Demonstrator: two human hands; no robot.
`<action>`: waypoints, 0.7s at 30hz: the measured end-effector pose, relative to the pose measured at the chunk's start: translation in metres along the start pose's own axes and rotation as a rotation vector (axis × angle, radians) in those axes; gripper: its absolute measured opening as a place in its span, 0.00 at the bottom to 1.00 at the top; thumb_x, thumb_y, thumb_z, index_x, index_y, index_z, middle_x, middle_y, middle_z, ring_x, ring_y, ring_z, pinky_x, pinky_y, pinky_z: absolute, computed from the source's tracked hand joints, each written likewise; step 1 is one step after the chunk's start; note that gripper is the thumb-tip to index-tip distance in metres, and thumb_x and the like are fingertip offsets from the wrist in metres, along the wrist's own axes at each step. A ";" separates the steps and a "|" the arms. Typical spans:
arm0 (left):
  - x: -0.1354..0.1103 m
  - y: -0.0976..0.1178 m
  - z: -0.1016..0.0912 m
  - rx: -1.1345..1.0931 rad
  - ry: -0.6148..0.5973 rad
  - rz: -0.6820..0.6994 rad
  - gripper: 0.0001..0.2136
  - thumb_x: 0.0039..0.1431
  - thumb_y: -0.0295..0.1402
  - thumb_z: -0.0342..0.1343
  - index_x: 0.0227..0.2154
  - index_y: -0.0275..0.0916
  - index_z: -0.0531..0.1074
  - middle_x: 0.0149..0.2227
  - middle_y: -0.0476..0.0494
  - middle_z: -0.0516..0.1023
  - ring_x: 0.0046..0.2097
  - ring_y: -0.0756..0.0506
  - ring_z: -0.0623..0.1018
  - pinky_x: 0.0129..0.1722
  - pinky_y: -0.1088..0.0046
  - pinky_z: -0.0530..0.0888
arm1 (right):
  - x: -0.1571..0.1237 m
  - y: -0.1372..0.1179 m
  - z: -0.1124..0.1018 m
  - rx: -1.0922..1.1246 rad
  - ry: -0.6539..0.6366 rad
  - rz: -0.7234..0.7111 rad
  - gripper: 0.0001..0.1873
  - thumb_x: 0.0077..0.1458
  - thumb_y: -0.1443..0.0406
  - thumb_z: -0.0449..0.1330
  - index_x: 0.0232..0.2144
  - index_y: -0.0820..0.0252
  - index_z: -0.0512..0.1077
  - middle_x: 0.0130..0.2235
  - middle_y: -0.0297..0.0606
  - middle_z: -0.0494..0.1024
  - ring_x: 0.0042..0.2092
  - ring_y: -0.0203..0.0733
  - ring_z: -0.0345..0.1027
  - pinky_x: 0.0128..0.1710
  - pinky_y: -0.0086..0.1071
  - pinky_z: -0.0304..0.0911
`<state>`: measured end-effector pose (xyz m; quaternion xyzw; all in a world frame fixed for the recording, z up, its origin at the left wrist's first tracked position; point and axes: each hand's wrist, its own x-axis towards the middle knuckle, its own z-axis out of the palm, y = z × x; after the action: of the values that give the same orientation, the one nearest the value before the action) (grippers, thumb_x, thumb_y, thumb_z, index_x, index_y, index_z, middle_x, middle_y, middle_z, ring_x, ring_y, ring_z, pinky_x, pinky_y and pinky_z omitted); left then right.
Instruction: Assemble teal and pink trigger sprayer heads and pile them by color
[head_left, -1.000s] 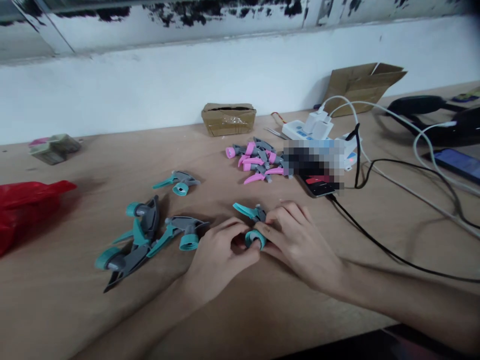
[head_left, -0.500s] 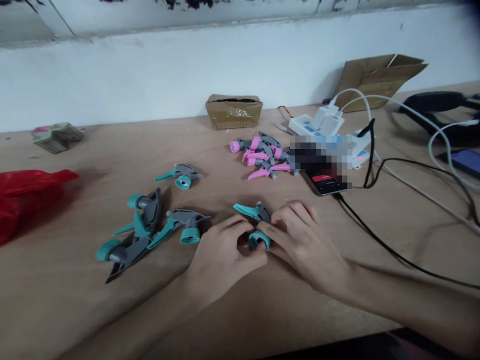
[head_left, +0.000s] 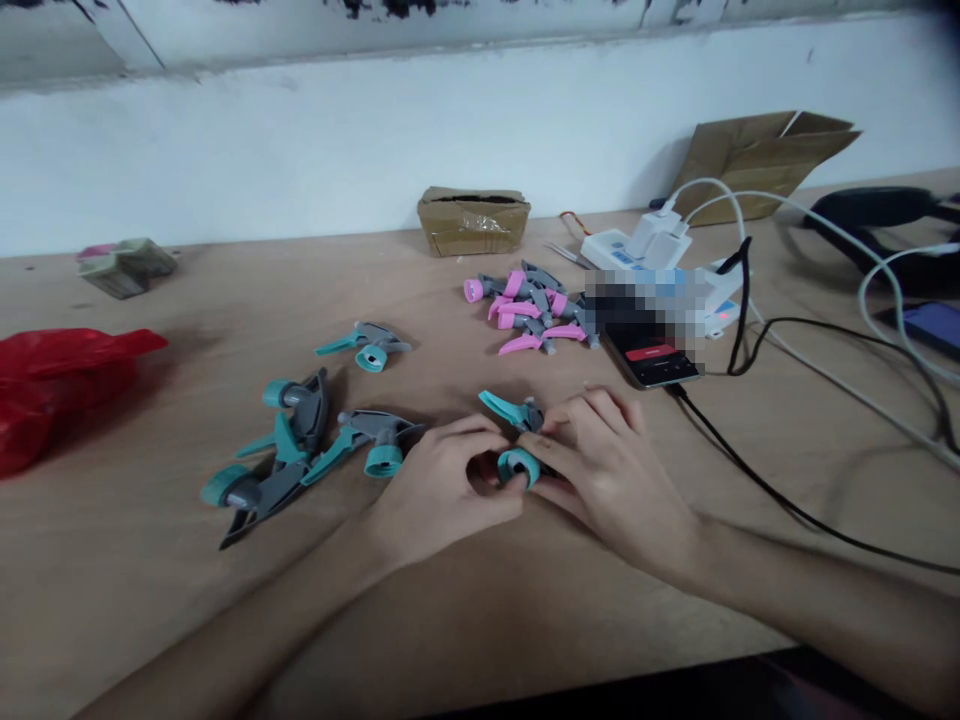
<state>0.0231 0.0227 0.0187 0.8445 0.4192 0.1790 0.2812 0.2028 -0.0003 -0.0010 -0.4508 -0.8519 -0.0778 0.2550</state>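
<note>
A teal-and-grey trigger spray head (head_left: 519, 466) is between my hands, its round teal collar facing me and its teal trigger pointing up and left. My right hand (head_left: 604, 465) is closed around its grey body, the thumb lying over it just above the collar. Curled from the other side, my left hand (head_left: 442, 490) has its thumb and fingertips at the collar's edge. Part of the grey body is hidden behind my right fingers. Left of my hands lie several more teal spray heads (head_left: 382, 425), one of them close to my left knuckles.
Several pink-and-grey spray heads (head_left: 525, 310) are heaped beside a phone (head_left: 652, 362) with a black cable. Behind stand a small cardboard box (head_left: 474, 222), a power strip (head_left: 604, 248) with white chargers and an open carton (head_left: 739, 165). A red plastic bag (head_left: 67, 385) lies at left.
The spray head has tilted slightly in my hands, its trigger now a little higher and further right. A wider gap shows between my left thumb and fingers. The whole view has shifted slightly.
</note>
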 end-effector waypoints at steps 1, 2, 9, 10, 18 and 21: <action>0.000 -0.001 -0.002 -0.011 -0.013 0.001 0.04 0.52 0.30 0.53 0.25 0.37 0.72 0.31 0.47 0.72 0.30 0.50 0.70 0.30 0.74 0.67 | 0.000 0.000 0.000 0.003 0.004 -0.004 0.10 0.52 0.60 0.61 0.37 0.57 0.75 0.35 0.39 0.71 0.41 0.44 0.58 0.49 0.41 0.48; 0.001 -0.002 -0.003 -0.010 -0.019 -0.002 0.05 0.52 0.30 0.53 0.25 0.36 0.72 0.30 0.47 0.72 0.29 0.51 0.70 0.29 0.75 0.67 | 0.000 0.000 0.001 0.006 0.007 -0.010 0.10 0.52 0.60 0.60 0.37 0.57 0.74 0.35 0.39 0.71 0.40 0.44 0.59 0.49 0.41 0.48; -0.002 0.004 0.001 0.102 0.058 0.008 0.04 0.49 0.28 0.53 0.22 0.37 0.70 0.29 0.47 0.70 0.29 0.50 0.69 0.29 0.74 0.67 | -0.001 -0.002 0.003 -0.026 0.016 -0.036 0.09 0.57 0.64 0.55 0.38 0.58 0.74 0.31 0.36 0.71 0.37 0.41 0.59 0.51 0.40 0.48; -0.003 0.006 0.003 0.121 0.075 -0.005 0.03 0.48 0.28 0.53 0.22 0.37 0.69 0.29 0.47 0.70 0.30 0.49 0.70 0.29 0.74 0.68 | -0.001 -0.002 0.003 -0.032 0.016 -0.036 0.09 0.57 0.64 0.56 0.38 0.58 0.74 0.31 0.36 0.71 0.37 0.40 0.59 0.51 0.40 0.47; -0.003 0.010 0.008 0.152 0.104 -0.062 0.03 0.49 0.26 0.52 0.23 0.37 0.67 0.30 0.47 0.69 0.31 0.49 0.70 0.30 0.72 0.68 | 0.000 -0.003 0.001 -0.015 0.018 -0.009 0.09 0.54 0.62 0.58 0.37 0.57 0.74 0.32 0.36 0.70 0.38 0.41 0.60 0.51 0.42 0.47; -0.007 0.005 0.010 0.073 0.157 -0.044 0.01 0.53 0.29 0.53 0.29 0.38 0.68 0.29 0.49 0.68 0.30 0.50 0.69 0.30 0.73 0.69 | -0.001 0.005 0.002 0.050 0.022 0.000 0.10 0.55 0.60 0.58 0.37 0.57 0.74 0.34 0.37 0.70 0.40 0.41 0.62 0.52 0.43 0.47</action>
<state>0.0275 0.0117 0.0138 0.8281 0.4647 0.2229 0.2203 0.2061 0.0027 -0.0038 -0.4436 -0.8506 -0.0614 0.2757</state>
